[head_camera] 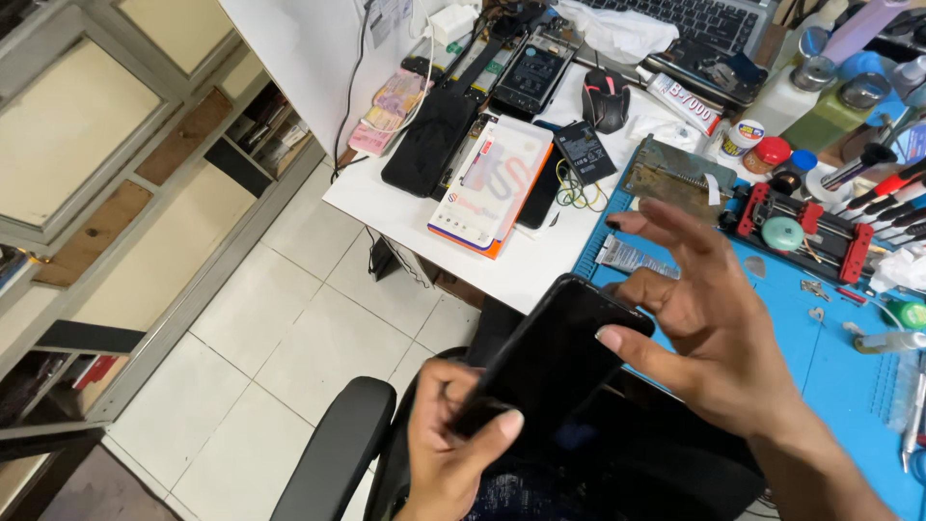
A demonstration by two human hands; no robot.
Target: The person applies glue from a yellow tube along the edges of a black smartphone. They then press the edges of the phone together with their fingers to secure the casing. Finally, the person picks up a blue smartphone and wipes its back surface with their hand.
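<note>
Black phone (552,359) sits low centre, over the person's lap, pinched at its lower end by the left hand (446,446) and touched at its upper edge by the right hand (709,323), fingers spread. At twelve o'clock a cluttered white desk (526,270) carries a blue mat (839,371); white floor tiles (289,338) lie at nine o'clock. Small jars (769,152) stand at one o'clock, lids on.

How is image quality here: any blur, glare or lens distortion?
Head view: even bright light, soft shadows; wide-angle tilt bends the white table edge; the right hand fingertips look slightly motion-blurred; the black phone screen shows no strong glare; left hand sharp.
</note>
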